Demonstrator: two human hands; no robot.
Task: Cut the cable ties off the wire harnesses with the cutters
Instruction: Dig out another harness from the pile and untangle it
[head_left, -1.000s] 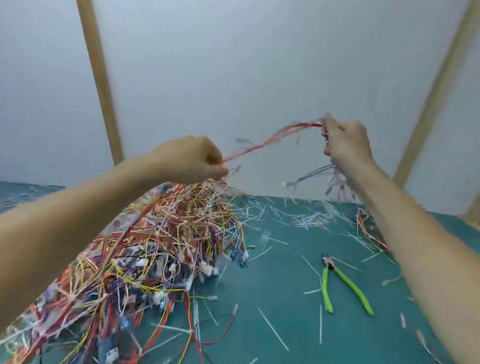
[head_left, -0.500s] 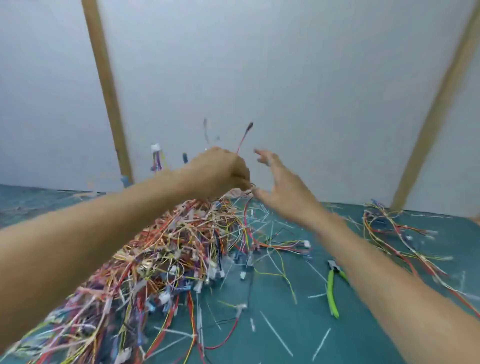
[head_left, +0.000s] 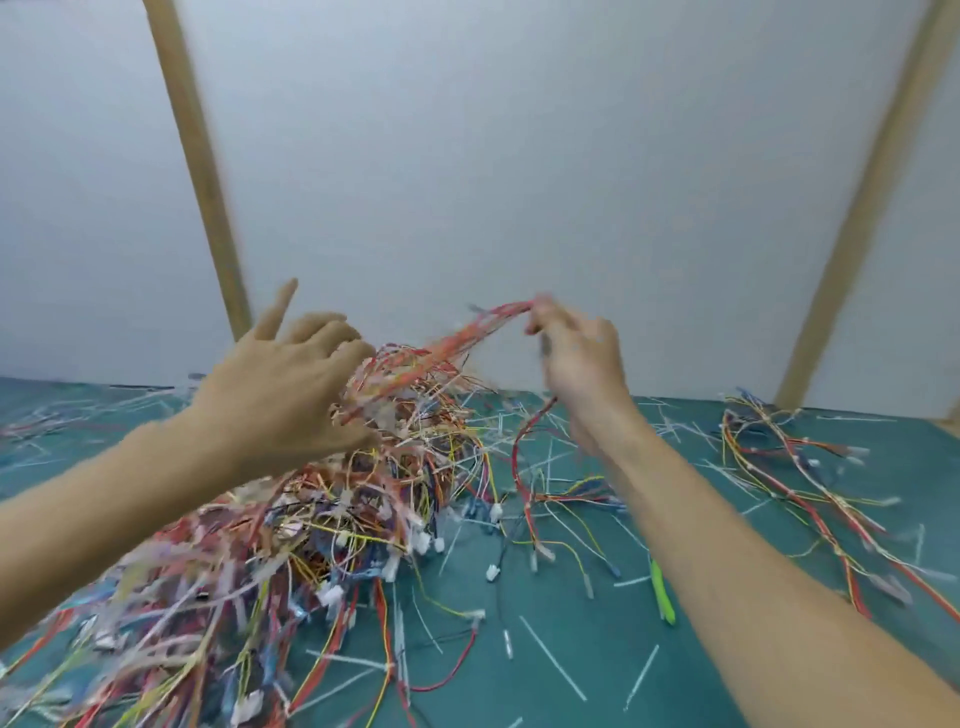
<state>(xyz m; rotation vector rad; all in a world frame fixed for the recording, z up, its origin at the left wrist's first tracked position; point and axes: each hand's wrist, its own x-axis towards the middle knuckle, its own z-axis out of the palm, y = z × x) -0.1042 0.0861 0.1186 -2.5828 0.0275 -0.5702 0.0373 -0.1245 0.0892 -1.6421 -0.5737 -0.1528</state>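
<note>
Far left and centre: a heaped tangle of wire harnesses, thin insulated strands in red, yellow, orange, blue and white, looped and matted, studded with small white plastic connectors, piled on the teal counter. Above its crest, the left hand, back of the hand to the camera, forefinger sticking straight up, other fingers loosely bent over the top of the pile; grip slack, nothing plainly clasped (fingertips hidden behind the wires, so contact there cannot be told). Rising from the crest up to the right, a taut, blurred bundle of red and orange wires, narrow as a ribbon. At its upper end, the right hand, fingers curled and pinching the bundle's tip, grip clenched on those strands, lifted clear of the counter. Below the right wrist, a loose red wire loop and more slack strands with white ends lying flat. Across the counter's matte surface, short pale cut cable ties, straight and stiff like slivers. Beside the right forearm, the cutters, only one glossy lime-green handle showing, lying on the counter, the rest covered by the arm. Far right, a second, thinner spread of harnesses, long red and yellow strands fanned out flat.
</note>
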